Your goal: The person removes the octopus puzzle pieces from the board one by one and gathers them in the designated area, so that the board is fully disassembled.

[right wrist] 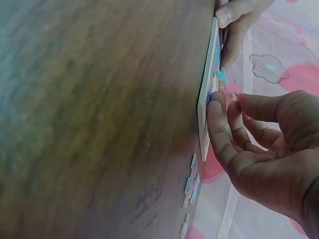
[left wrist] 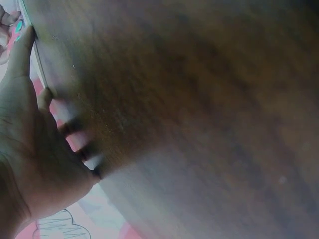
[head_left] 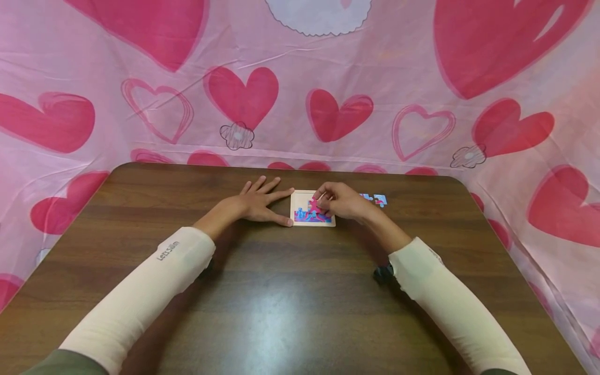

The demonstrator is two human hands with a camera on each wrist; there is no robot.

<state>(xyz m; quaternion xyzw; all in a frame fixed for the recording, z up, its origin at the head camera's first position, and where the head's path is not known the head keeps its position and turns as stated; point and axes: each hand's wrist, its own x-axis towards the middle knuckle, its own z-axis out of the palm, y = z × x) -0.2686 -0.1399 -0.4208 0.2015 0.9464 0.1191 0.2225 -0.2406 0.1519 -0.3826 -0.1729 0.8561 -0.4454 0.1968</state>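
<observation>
A shallow puzzle tray (head_left: 301,200) lies on the brown worktop (head_left: 290,271), partly filled with blue and pink pieces (head_left: 303,215) along its near side. The person's left hand (head_left: 262,204) is spread wide with straight fingers, thumb and forefinger touching the tray's left edge near its two corners; it grips nothing. The right hand (head_left: 344,201) pinches a pink puzzle piece (right wrist: 232,85) between thumb and fingers, tilted up over the tray. More loose pieces (head_left: 380,200) lie to the right, beyond that hand. A heart-printed pink cloth (head_left: 300,62) hangs behind.
</observation>
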